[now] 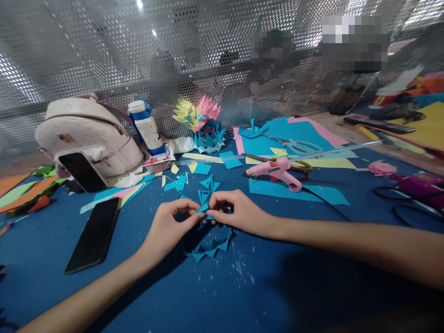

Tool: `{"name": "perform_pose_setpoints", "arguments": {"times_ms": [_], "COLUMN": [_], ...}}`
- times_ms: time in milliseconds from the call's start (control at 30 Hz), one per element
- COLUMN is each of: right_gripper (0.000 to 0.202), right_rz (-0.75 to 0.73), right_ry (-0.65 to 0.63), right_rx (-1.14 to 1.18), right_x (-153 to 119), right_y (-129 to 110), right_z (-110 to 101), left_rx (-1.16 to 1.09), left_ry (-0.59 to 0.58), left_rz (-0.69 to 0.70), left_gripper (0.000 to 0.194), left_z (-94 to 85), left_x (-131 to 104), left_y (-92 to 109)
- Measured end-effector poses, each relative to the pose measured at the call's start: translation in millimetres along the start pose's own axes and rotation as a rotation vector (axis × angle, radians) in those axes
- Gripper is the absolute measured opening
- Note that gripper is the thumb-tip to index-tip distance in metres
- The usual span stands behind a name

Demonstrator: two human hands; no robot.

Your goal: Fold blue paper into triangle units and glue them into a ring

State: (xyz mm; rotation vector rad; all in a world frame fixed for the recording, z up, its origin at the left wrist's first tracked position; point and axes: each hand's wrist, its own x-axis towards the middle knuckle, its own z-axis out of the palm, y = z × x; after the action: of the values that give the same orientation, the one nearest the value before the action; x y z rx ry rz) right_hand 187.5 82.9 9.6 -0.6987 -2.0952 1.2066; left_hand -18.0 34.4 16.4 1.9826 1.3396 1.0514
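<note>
Between my two hands is a small folded piece of blue paper (203, 209). My left hand (173, 221) pinches it from the left with thumb and fingertips. From the right, the thumb and fingers of my right hand (231, 210) close on the same piece. Just below them on the table lies a ring of blue folded paper points (211, 249), its far side partly hidden by my hands. More blue folded pieces (209, 183) lie right behind my fingers.
A pink glue gun (274, 172) with a black cord lies at the right, near scissors (301, 147) and coloured paper sheets. Two phones, one lying flat (93, 236), and a pale backpack (86, 134) are at the left. Paper flowers (208, 134) and a bottle (146, 127) stand behind.
</note>
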Motion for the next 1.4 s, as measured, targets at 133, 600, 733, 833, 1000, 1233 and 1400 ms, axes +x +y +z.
{"name": "perform_pose_setpoints", "arguments": {"times_ms": [133,600,733,833,1000,1233,1400], "right_gripper": [0.026,0.027,0.030,0.029,0.021,0.023,0.025], "right_rz": [0.000,-0.047,-0.168,-0.238,-0.227,-0.144,-0.108], "right_ry": [-0.056,-0.043,-0.021,-0.021,0.003,0.026,-0.002], "right_rx": [-0.015,-0.212,-0.321,-0.362,-0.395,-0.317,-0.256], "right_x": [-2,-2,-2,-3,-4,0,-1], "right_y": [-2,0,2,4,4,3,0], "right_z": [-1,-1,-1,-1,-1,-2,-1], "left_rx": [-0.049,-0.136,-0.141,-0.136,-0.137,-0.155,-0.198], "left_ry": [0.012,0.024,0.036,0.036,0.015,0.005,-0.017], "left_rz": [-0.016,-0.069,-0.106,-0.129,-0.134,-0.157,-0.197], "left_gripper": [0.011,0.011,0.011,0.011,0.012,0.016,0.022], "left_z": [0.3,2.6,3.3,3.0,3.0,1.3,1.2], "left_x": [1,0,1,0,0,0,0], "left_y": [-2,-2,0,1,1,6,8]}}
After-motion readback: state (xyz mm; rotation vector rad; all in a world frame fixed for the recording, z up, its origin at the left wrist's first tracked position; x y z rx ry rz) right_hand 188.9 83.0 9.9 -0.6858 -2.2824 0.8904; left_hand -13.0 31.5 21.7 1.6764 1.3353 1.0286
